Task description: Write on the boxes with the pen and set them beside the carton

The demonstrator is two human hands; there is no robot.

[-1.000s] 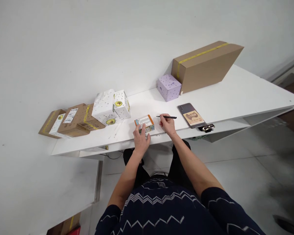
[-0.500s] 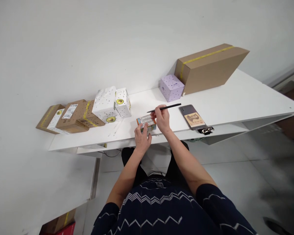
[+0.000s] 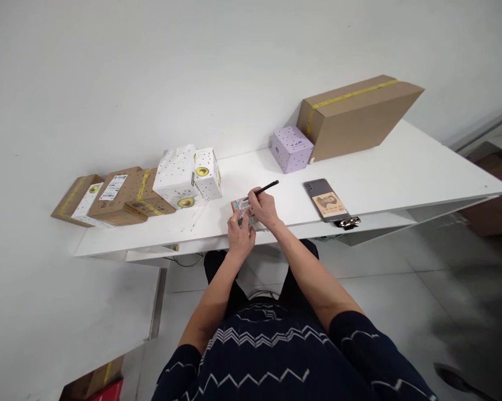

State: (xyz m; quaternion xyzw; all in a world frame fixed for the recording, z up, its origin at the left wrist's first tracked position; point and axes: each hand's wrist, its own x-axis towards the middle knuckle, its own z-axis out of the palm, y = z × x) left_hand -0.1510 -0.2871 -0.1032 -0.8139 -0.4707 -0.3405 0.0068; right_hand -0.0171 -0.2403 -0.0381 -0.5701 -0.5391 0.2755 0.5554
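Observation:
A small printed box [image 3: 236,205] with orange and blue edges lies near the front edge of the white table. My left hand [image 3: 241,236] holds it there, fingers on its top and side. Between the fingers of my right hand [image 3: 264,209] is a slim black pen [image 3: 267,187], slanting up to the right, with its tip down at the box's upper face. My right hand rests over the right part of the box and hides much of it.
White boxes with avocado prints [image 3: 176,175] and brown cartons [image 3: 119,200] stand on the left. A purple box [image 3: 293,149] and a large brown carton [image 3: 355,122] stand at the back right. A phone [image 3: 326,199] lies right of my hands, beside a metal clip [image 3: 349,223].
My right hand has moved left and down onto the box, bringing the pen tip to its upper face. The pen now points up more steeply. My left hand stays on the box.

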